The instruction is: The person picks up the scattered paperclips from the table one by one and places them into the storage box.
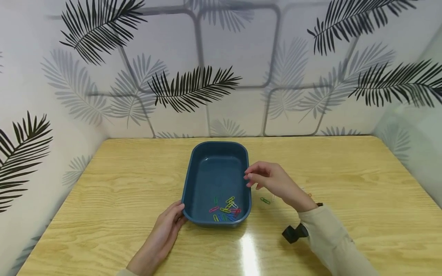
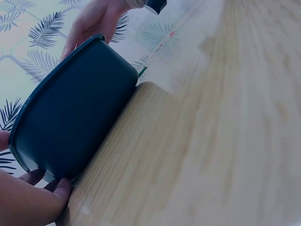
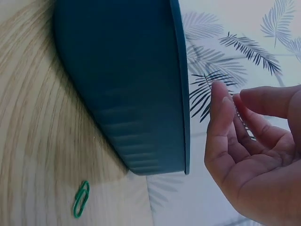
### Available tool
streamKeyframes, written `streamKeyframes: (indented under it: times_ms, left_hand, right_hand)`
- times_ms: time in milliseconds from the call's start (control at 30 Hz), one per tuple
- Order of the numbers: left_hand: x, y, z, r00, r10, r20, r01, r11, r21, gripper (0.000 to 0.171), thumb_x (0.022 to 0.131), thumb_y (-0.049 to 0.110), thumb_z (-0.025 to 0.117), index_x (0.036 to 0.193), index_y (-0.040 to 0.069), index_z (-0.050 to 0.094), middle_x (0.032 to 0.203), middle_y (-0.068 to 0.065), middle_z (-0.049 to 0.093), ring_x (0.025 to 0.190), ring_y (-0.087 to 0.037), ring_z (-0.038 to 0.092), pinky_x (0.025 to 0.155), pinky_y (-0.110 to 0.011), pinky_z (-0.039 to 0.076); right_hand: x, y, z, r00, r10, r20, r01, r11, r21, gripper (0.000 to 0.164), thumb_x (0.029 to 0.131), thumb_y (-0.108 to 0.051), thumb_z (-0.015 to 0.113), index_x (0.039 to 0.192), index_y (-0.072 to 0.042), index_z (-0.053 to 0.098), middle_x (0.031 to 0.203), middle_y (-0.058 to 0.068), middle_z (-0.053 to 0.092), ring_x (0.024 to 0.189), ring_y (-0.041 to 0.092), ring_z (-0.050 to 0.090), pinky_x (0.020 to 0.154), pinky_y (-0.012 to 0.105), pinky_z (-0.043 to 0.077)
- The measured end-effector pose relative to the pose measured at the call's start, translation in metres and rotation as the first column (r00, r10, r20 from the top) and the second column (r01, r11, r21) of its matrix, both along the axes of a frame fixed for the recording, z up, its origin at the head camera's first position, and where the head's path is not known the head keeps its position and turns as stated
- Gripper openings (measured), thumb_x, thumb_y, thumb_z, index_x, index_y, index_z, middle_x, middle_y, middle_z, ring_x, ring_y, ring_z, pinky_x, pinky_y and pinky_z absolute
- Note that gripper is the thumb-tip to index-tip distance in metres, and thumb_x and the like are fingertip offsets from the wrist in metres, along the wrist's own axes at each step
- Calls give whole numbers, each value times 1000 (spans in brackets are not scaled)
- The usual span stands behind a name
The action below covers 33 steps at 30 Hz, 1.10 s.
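Observation:
A dark blue plastic tray (image 1: 215, 176) lies on the table, with several coloured paper clips (image 1: 228, 209) gathered at its near end. My left hand (image 1: 165, 232) holds the tray by its near left corner, thumb at the rim and fingers against the outer wall (image 2: 70, 113). Over the tray's right rim hovers my right hand (image 1: 271, 180), its fingers loosely bent. In the right wrist view, a gap shows between the thumb and the index fingertip (image 3: 218, 89), and no clip is visible there. A green paper clip (image 3: 81, 198) lies on the table just right of the tray.
More loose clips lie under and beside the right forearm, among them an orange clip (image 1: 309, 194). A black wrist device (image 1: 295, 233) sticks out below the right sleeve. Behind the wooden table (image 1: 131, 172) hangs a leaf-patterned curtain (image 1: 238, 111).

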<state>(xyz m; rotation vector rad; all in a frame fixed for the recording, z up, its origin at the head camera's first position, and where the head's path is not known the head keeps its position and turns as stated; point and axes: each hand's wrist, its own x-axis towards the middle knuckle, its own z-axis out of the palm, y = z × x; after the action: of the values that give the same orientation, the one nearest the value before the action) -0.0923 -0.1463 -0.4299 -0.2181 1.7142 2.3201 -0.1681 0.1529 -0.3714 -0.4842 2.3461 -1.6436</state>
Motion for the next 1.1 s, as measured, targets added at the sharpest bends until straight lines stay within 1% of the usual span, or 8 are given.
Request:
streamKeyframes:
  times_ms: [100,233,433,533,667,767,900,1100]
  left_hand:
    - [0,0,0,1000,-4,0,4,1000,6,49,102,19,45,139,-11,37,141,-21,41,122,-18,46,103,-29,39]
    - [1,0,0,1000,-10,-1,10,1000,5,49,103,20,45,140,-11,37,141,-21,41,121,-18,46,103,-28,39]
    - [1,-1,-1,1000,-19,9,19,1000,3,50,103,20,43,141,-11,35,144,-22,37,125,-20,42,104,-28,38]
    - [1,-1,-1,1000,-16,12,16,1000,1,50,103,21,44,141,-11,35,143,-22,38,124,-19,43,103,-28,38]
    - [1,-1,-1,1000,-4,14,4,1000,-2,50,103,20,45,140,-11,35,142,-21,39,122,-18,45,102,-28,39]
    - [1,-1,-1,1000,-3,19,3,1000,-6,49,103,20,44,140,-11,35,142,-22,39,122,-18,45,102,-28,39]
    - [1,-1,0,1000,-13,12,14,1000,-13,50,103,20,44,141,-11,35,144,-23,38,125,-20,43,103,-28,38]
    - [0,0,1,1000,-6,8,6,1000,-13,48,103,18,43,141,-12,36,143,-22,39,125,-20,43,104,-29,38]
  right_hand:
    - [-1,6,-3,1000,-19,-7,19,1000,3,21,98,-9,56,112,6,61,102,17,67,87,25,65,76,44,54]
    - [-4,20,-6,998,-54,-30,55,998,38,22,97,-11,58,112,5,62,102,19,66,87,26,64,74,43,55]
    - [-10,51,-6,995,-92,-45,98,984,147,30,97,-18,60,117,5,61,101,18,65,88,32,63,73,41,55]
    - [-13,66,-4,993,-91,-69,103,975,199,32,98,-18,59,119,6,59,103,18,65,88,32,63,75,42,55]
    - [-15,82,-1,990,-61,-126,93,960,265,30,96,-14,60,117,8,59,100,16,65,86,32,63,74,43,54]
    - [-14,93,-3,988,-51,-145,96,940,328,26,94,-11,63,113,7,61,96,10,65,84,27,63,72,39,54]
    - [-9,109,-11,987,-40,-157,100,912,397,18,90,-4,66,106,6,64,92,6,66,83,20,61,69,30,52]
    - [0,131,-22,986,-31,-165,109,863,494,13,85,-3,70,96,2,68,85,2,64,75,17,57,62,30,48]
